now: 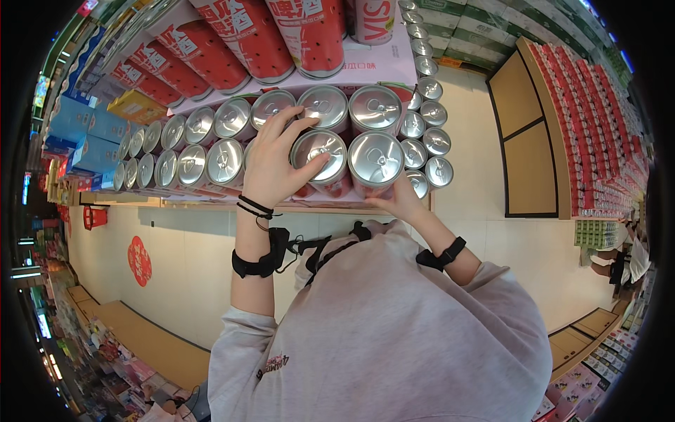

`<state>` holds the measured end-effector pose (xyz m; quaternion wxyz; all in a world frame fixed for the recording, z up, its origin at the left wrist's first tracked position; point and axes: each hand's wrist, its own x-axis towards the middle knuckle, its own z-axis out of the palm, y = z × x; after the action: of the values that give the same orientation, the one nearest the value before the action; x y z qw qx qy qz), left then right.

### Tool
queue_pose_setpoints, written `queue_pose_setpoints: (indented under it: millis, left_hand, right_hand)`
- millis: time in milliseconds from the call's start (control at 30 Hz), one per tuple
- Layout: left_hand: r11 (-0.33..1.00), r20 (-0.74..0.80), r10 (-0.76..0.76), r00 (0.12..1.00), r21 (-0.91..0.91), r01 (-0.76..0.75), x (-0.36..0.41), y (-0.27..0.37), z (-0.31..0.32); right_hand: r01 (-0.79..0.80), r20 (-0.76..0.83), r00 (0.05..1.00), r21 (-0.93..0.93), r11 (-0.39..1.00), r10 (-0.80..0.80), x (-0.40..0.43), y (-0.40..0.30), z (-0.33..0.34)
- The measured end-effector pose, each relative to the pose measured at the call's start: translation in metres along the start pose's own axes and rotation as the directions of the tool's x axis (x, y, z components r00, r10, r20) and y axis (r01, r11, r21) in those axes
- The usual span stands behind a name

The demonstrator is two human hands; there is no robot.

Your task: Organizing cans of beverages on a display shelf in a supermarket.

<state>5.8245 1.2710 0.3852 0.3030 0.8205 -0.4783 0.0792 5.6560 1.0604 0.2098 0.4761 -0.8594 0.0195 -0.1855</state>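
Observation:
Two rows of tall drink cans with silver pull-tab lids stand on a display ledge before me. My left hand (pixel 277 158) spreads over them. Its fingertips rest at the lid of a back-row can (pixel 322 108), and its thumb lies on the lid of the front-row can (pixel 319 150) beside it. My right hand (pixel 401 200) is low against the end can of the front row (pixel 376 158), thumb at its near side; that can hides the other fingers. Behind the end can stands another can (pixel 375 108). My left palm covers part of the front row.
Larger red watermelon-print cans (pixel 311 42) stand on a raised pink box (pixel 379 63) behind the rows. More cans (pixel 436 141) line the right side. Farther right is a stacked red can display (pixel 590 132). A person (pixel 627 264) is at the far right.

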Motion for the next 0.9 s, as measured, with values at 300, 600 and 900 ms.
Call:
queue_pose_setpoints:
  millis: [300,600,900]
  left_hand:
    - [0.998,0.002,-0.024,1.000,-0.059,0.025,-0.003,-0.005,0.001]
    - [0.992,0.001,-0.070,0.998,-0.109,0.069,-0.001,-0.007,0.004]
    - [0.993,-0.043,-0.062,0.997,-0.106,0.057,0.000,-0.001,-0.001]
  right_hand:
    - [-0.026,0.064,0.998,0.027,0.999,0.024,-0.010,-0.002,-0.012]
    - [-0.108,0.078,0.992,0.051,0.993,0.103,-0.020,0.008,-0.019]
    - [0.004,0.031,1.000,0.028,1.000,-0.004,-0.004,-0.015,-0.017]
